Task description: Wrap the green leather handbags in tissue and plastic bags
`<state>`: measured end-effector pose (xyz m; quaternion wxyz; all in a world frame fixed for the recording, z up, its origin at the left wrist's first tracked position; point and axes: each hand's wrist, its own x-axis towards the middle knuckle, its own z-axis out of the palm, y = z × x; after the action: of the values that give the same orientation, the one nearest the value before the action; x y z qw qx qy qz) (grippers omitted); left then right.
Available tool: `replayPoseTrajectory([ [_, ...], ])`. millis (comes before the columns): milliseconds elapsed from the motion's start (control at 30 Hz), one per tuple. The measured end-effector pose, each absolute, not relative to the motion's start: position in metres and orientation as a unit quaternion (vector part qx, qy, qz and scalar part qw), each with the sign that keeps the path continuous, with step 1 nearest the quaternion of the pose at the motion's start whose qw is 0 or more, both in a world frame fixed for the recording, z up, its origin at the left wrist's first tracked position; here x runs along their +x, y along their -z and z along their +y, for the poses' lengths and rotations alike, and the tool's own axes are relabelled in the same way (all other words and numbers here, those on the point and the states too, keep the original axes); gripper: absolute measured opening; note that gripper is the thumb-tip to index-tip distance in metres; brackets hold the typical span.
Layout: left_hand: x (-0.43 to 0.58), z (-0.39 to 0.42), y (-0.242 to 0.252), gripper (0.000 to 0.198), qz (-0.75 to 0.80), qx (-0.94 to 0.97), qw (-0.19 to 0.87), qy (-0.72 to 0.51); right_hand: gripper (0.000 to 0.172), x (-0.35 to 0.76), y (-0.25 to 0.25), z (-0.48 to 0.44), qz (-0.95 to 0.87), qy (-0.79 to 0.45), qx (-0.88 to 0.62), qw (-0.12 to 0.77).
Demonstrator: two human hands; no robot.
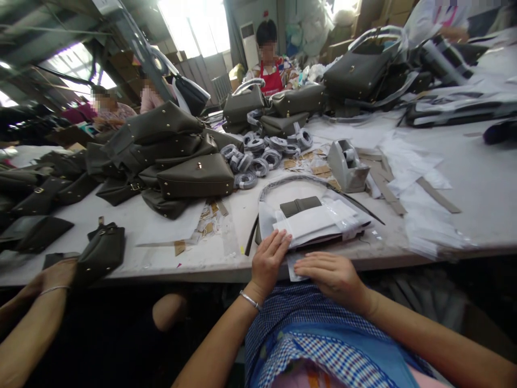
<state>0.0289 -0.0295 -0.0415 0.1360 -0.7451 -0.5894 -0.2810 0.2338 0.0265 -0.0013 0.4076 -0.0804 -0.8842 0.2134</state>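
Observation:
In front of me a dark olive handbag [300,206] lies at the table edge, largely covered with white wrapping paper [323,225]. Its handle [297,179], wound in clear film, arches on the far side. My left hand [271,258] rests on the near left edge of the wrapped bag, fingers straight and together. Just below the bag's near side, my right hand [337,276] has its fingers stretched over a pale thin sheet [297,269] that sticks out past the table edge. Its thumb is hidden.
A tape dispenser [348,166] stands behind the bag. Coiled wrapped straps [258,161] and heaped olive handbags [173,140] lie left. White sheets [420,183] and cardboard strips [438,195] lie right. A neighbour's hand [58,275] touches a bag; other people sit across.

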Motion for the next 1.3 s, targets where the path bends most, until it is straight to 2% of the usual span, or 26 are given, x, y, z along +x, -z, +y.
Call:
replayPoseTrajectory([
  [133, 0.032, -0.031, 0.044, 0.050, -0.613, -0.722, 0.154, 0.283, 0.023, 0.217, -0.017, 0.057, -0.880, -0.203, -0.125, 0.410],
  [300, 0.034, -0.030, 0.042, 0.023, -0.620, -0.703, 0.136, 0.321, 0.015, 0.190, -0.019, 0.091, -0.875, -0.223, -0.209, 0.377],
  [433, 0.032, -0.028, 0.042, 0.026, -0.617, -0.692, 0.121, 0.354, 0.010, 0.174, -0.017, 0.108, -0.874, -0.218, -0.276, 0.335],
  [633, 0.031, -0.027, 0.042, 0.030, -0.621, -0.682, 0.097, 0.373, 0.008, 0.165, -0.013, 0.123, -0.911, -0.195, -0.260, 0.254],
  [933, 0.028, -0.028, 0.037, 0.027, -0.591, -0.719, 0.140, 0.339, 0.008, 0.161, -0.016, 0.129, -0.922, -0.185, -0.285, 0.184],
  [1167, 0.027, -0.024, 0.032, 0.033, -0.605, -0.724, 0.090, 0.318, 0.005, 0.164, -0.018, 0.128, -0.911, -0.197, -0.297, 0.207],
  [1300, 0.027, -0.021, 0.033, 0.037, -0.603, -0.719, 0.095, 0.333, 0.011, 0.199, -0.038, 0.168, -0.862, -0.242, -0.315, 0.315],
])
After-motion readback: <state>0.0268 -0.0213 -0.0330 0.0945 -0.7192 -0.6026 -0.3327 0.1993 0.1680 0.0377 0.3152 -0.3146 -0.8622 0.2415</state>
